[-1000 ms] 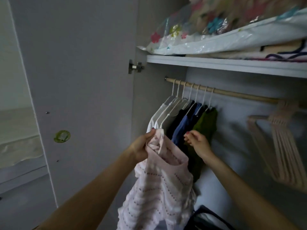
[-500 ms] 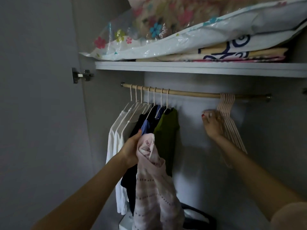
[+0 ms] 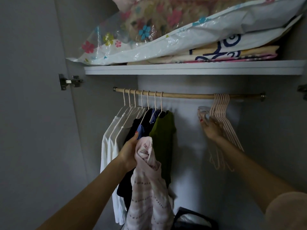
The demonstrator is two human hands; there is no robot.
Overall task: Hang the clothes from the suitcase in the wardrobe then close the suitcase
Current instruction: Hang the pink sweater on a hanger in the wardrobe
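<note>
Left hand (image 3: pixel 130 152): raised before the hung clothes (image 3: pixel 142 130), clenched on a bunched pink garment (image 3: pixel 147 185). Right hand (image 3: pixel 210 128): extended to the empty hangers (image 3: pixel 221 113) under the rail (image 3: pixel 187 95); grip blurred, not determinable. Suitcase not seen.

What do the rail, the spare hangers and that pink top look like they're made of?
Rail: probably wood, a matt tan pole with metal end caps. Spare hangers: thin, pale pink, likely plastic or coated wire; too blurred to tell which. Pink top: soft knit fabric with dotted stripes, bunched in the left hand.
</note>
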